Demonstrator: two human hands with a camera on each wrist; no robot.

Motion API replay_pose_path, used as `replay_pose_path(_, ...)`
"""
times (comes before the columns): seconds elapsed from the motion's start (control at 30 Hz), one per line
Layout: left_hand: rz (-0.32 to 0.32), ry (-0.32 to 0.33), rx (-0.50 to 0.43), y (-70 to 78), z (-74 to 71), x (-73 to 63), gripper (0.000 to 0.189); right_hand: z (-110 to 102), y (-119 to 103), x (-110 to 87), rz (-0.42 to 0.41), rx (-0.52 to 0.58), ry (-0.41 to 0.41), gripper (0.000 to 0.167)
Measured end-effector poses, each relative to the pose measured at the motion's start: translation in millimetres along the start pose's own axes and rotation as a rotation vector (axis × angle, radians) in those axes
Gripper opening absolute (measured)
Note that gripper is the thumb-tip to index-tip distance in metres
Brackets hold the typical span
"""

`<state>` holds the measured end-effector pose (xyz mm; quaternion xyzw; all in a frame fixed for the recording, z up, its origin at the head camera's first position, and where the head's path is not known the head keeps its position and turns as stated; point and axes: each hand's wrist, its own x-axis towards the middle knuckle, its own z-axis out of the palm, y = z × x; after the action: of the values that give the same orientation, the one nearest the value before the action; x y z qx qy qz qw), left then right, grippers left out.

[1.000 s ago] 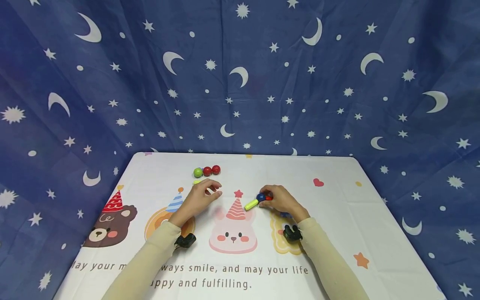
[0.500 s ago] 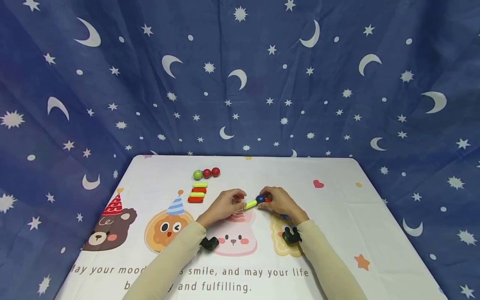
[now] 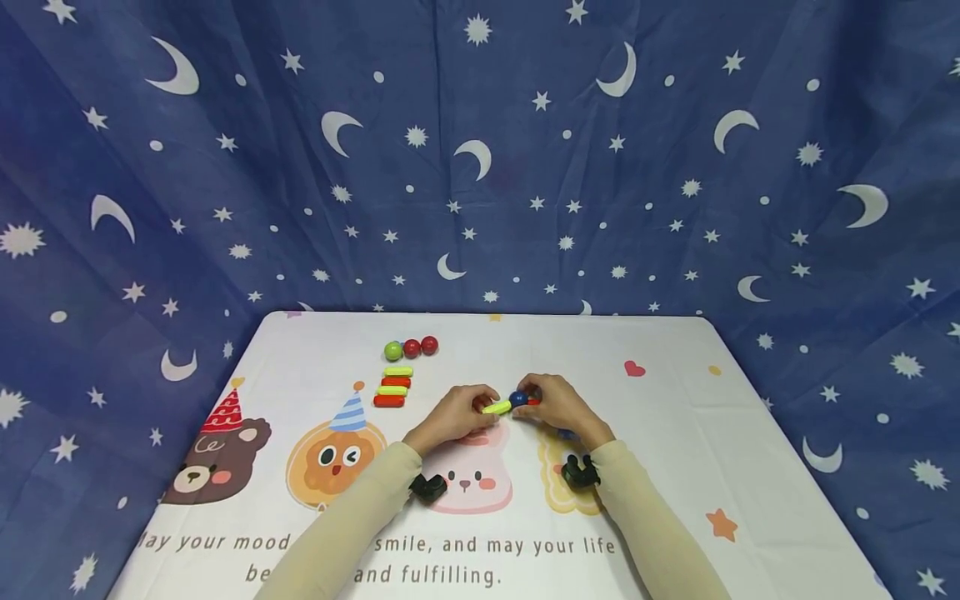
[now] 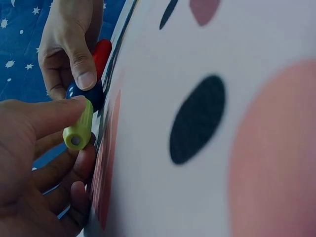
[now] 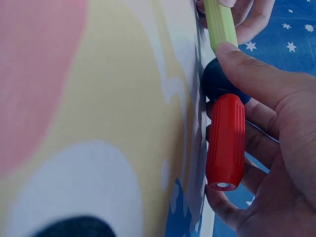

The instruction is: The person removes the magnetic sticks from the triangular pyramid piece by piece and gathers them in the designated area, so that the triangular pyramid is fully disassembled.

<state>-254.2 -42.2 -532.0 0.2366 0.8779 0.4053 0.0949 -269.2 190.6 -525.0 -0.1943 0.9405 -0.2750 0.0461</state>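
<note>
Near the middle of the table, my left hand (image 3: 452, 412) pinches a yellow-green magnetic stick (image 4: 79, 129) between thumb and fingers. A dark blue ball (image 5: 217, 81) sits at the stick's far end, and my right hand (image 3: 561, 402) grips it with the thumb on top. From the ball's other side a red magnetic stick (image 5: 226, 143) points back under the right palm, its metal tip showing in the right wrist view. Stick, ball and stick form a nearly straight line low over the cloth. The right fingers partly cover the ball.
Behind and left lie a green ball (image 3: 393, 351) and two red balls (image 3: 421, 347) in a row, with a bit of blue behind them. Several yellow and red sticks (image 3: 389, 402) lie stacked side by side in front. A patterned blue curtain (image 3: 480, 225) hangs beyond the printed tablecloth (image 3: 652, 500).
My left hand has come rightward from near the loose sticks and now holds the yellow-green stick. That stick has tilted a little flatter. The right hand has stayed almost in place.
</note>
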Motion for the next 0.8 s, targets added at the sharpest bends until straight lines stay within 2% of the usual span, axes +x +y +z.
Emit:
replay_pose_path(0.33,-0.028,0.012,0.039,0.4,5.6,1.2,0.024,1.3,-2.3,-2.9,-0.001,-0.003,0.009,0.043)
replay_pose_path(0.6,-0.011,0.025,0.063,1.2,4.9,2.3,0.022,-1.3,-3.3,-3.1,-0.034,-0.018,0.014,0.039)
replay_pose_path(0.8,0.006,0.014,0.069,0.3,3.7,1.0,0.021,-0.1,-1.2,-2.7,-0.022,-0.004,0.003,0.041)
